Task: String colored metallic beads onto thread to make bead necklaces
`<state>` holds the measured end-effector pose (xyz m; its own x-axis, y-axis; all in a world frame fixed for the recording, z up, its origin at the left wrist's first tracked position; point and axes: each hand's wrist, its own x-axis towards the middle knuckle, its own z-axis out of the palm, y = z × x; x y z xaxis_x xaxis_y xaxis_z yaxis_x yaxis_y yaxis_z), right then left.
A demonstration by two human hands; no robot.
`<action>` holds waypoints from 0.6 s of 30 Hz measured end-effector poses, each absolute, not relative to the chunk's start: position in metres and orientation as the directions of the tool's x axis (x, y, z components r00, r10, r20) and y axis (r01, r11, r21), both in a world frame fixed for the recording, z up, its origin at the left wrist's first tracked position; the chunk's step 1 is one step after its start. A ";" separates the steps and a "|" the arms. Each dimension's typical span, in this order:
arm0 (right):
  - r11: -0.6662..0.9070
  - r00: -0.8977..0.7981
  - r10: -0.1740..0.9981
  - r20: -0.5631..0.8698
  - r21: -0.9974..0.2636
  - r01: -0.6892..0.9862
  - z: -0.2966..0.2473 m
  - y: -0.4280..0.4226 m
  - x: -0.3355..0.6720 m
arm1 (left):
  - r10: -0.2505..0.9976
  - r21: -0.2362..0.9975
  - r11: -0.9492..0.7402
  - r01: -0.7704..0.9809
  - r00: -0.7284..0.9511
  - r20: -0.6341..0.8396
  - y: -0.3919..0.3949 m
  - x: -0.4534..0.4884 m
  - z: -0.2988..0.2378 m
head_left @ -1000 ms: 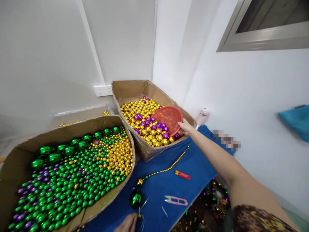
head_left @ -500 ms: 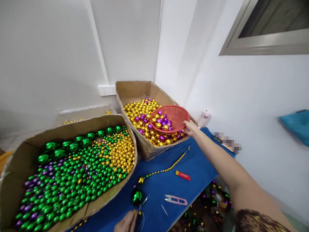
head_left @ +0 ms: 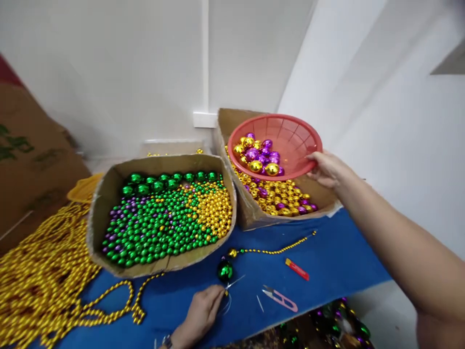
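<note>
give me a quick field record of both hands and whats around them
right hand: grips rim of red basket, held above far box
red basket: holds gold and purple balls
left hand: pinches thread at green ball on blue table
near box: green, gold, purple beads
far box: heap of the same balls
table items: pink snips, red lighter, gold bead strands

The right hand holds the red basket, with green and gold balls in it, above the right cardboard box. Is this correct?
Not quite. The head view shows purple and gold balls in the red basket, not green ones. The right hand does hold it above the right cardboard box.
</note>
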<state>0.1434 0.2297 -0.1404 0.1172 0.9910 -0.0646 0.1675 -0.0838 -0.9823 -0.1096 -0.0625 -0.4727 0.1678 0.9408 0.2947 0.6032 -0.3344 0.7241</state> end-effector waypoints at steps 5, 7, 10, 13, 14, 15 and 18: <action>-0.064 -0.056 0.995 -0.077 -0.976 0.207 -0.137 0.220 0.073 | 0.949 0.692 -0.309 0.652 0.162 0.270 -0.066 -0.108 -0.469; -0.065 -0.112 0.989 -0.098 -0.961 0.267 -0.146 0.214 0.044 | 0.949 0.685 -0.308 0.660 0.162 0.271 -0.066 -0.109 -0.469; -0.032 -0.211 0.971 -0.114 -0.933 0.358 -0.167 0.207 0.008 | 0.948 0.682 -0.311 0.662 0.159 0.277 -0.067 -0.110 -0.467; 0.074 -0.310 0.949 -0.065 -0.907 0.415 -0.190 0.203 -0.017 | 0.950 0.694 -0.306 0.651 0.155 0.272 -0.067 -0.110 -0.465; 0.127 -0.332 0.943 -0.031 -0.887 0.443 -0.197 0.203 -0.023 | 0.951 0.700 -0.303 0.647 0.154 0.268 -0.067 -0.109 -0.464; 0.190 -0.352 0.936 0.011 -0.858 0.477 -0.202 0.203 -0.028 | 0.951 0.705 -0.301 0.642 0.153 0.267 -0.067 -0.109 -0.464; 0.412 -0.408 0.894 0.186 -0.699 0.585 -0.210 0.202 -0.039 | 0.949 0.710 -0.307 0.633 0.148 0.278 -0.067 -0.109 -0.466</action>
